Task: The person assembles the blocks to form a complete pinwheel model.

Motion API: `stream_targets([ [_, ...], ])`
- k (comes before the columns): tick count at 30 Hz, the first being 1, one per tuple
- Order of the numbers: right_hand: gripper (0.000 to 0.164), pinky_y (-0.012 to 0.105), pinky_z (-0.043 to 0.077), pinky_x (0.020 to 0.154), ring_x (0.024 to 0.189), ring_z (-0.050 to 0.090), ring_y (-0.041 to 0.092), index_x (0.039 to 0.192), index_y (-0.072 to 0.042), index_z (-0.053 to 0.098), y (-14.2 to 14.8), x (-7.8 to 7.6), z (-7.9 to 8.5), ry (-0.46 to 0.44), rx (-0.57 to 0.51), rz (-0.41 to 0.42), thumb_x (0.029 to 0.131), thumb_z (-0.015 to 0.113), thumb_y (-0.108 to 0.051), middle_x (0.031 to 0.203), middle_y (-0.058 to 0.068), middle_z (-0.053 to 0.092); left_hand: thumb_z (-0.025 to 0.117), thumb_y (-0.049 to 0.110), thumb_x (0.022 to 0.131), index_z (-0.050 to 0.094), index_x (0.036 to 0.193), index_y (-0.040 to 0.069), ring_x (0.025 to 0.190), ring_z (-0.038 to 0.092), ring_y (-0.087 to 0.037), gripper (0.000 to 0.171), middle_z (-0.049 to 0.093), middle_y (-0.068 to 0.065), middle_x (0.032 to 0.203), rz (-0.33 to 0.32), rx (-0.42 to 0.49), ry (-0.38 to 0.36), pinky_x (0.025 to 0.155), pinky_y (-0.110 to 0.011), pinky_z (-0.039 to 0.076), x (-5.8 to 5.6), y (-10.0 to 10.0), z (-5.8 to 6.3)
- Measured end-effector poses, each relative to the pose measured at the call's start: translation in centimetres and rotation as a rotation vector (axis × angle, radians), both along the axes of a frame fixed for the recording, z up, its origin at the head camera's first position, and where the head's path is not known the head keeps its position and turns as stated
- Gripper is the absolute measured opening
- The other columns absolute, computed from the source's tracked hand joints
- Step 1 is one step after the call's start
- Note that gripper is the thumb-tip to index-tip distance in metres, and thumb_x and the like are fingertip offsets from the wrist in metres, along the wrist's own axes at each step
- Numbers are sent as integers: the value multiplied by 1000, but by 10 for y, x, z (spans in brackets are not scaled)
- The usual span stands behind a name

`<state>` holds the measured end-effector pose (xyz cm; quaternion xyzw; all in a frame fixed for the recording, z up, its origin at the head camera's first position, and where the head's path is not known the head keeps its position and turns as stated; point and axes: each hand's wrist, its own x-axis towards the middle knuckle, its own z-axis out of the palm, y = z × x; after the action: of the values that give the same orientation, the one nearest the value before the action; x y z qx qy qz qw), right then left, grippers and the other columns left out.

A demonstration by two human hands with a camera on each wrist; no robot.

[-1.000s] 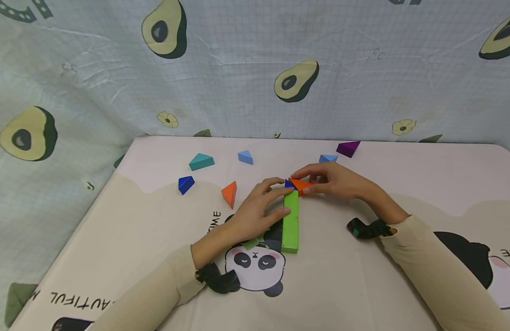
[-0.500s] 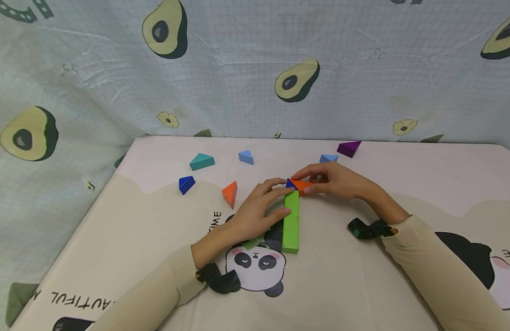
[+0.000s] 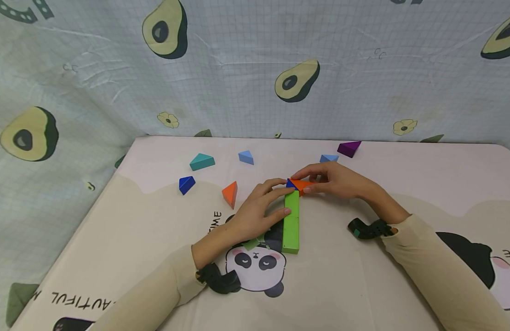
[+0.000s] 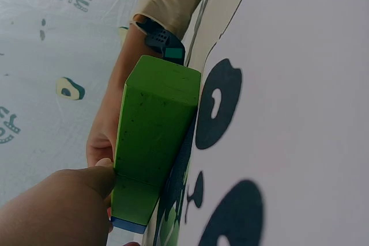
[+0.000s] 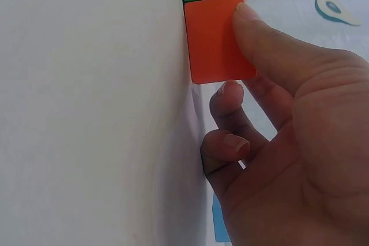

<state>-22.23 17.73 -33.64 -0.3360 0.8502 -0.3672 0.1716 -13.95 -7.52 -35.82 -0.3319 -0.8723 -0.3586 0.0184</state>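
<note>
In the head view two long green blocks [image 3: 290, 230] lie end to end, with a seam between them. A blue triangular block [image 3: 290, 183] sits at their far end, and an orange triangular block [image 3: 300, 185] lies against its right side. My right hand [image 3: 337, 180] pinches the orange block between thumb and fingers; its square orange face [image 5: 216, 38] shows in the right wrist view. My left hand [image 3: 259, 207] rests along the left side, fingertips touching the blue block and thumb against the green side. The left wrist view shows the green block [image 4: 153, 131] close up.
Loose triangular blocks lie around: teal [image 3: 202, 161], dark blue [image 3: 186, 185], orange [image 3: 230, 194], light blue [image 3: 246, 157], another light blue [image 3: 329, 158] partly behind the right hand, and purple [image 3: 349, 148] near the far edge. The tablecloth [image 3: 341, 285] has panda prints.
Almost nothing differs. Both hands keep their places, and the blue block with the orange one has shifted very slightly, if at all.
</note>
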Motion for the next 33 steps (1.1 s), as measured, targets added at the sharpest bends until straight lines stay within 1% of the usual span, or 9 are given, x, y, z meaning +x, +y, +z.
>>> stream_targets([
  [10, 34, 37, 45, 76, 93, 51, 20, 123, -27, 66, 0, -1, 0, 20, 8, 11, 89, 69, -23, 118, -7, 63, 61, 29, 95, 50, 140, 17, 121, 39, -18, 48, 35, -2, 147, 0, -5, 1, 99, -37, 39, 0, 0, -1],
  [15, 35, 38, 45, 80, 95, 52, 20, 123, -26, 66, 0, -1, 0, 12, -3, 14, 89, 69, -23, 118, -7, 63, 61, 30, 95, 51, 139, 17, 121, 39, -18, 47, 35, -2, 147, 1, -7, 3, 99, -37, 39, -1, 0, -1],
  [19, 35, 39, 45, 83, 97, 53, 19, 123, -27, 66, 0, -1, 0, 5, -8, 9, 88, 70, -26, 119, -7, 63, 61, 30, 95, 51, 139, 17, 121, 39, -18, 47, 35, -2, 147, 2, -9, 5, 99, -37, 38, -1, 0, -1],
  [23, 36, 38, 45, 82, 96, 53, 19, 123, -27, 66, 0, -1, -1, 7, -5, 6, 88, 71, -27, 118, -7, 63, 61, 30, 95, 51, 140, 17, 121, 39, -18, 48, 35, -2, 147, 3, -11, 3, 98, -37, 39, 0, 0, 0],
  [28, 35, 36, 45, 76, 92, 51, 20, 123, -27, 66, 0, -1, -1, 15, 6, 6, 89, 70, -26, 117, -7, 63, 61, 30, 95, 50, 140, 17, 120, 39, -18, 48, 35, -1, 147, 3, -10, 1, 97, -37, 40, -1, 0, -1],
  [33, 35, 36, 45, 76, 93, 51, 20, 123, -28, 66, 0, -1, 0, 9, 8, 7, 88, 70, -27, 117, -8, 63, 61, 30, 95, 51, 139, 17, 119, 40, -18, 48, 34, -1, 148, 3, -7, 5, 95, -36, 41, -1, 0, -1],
])
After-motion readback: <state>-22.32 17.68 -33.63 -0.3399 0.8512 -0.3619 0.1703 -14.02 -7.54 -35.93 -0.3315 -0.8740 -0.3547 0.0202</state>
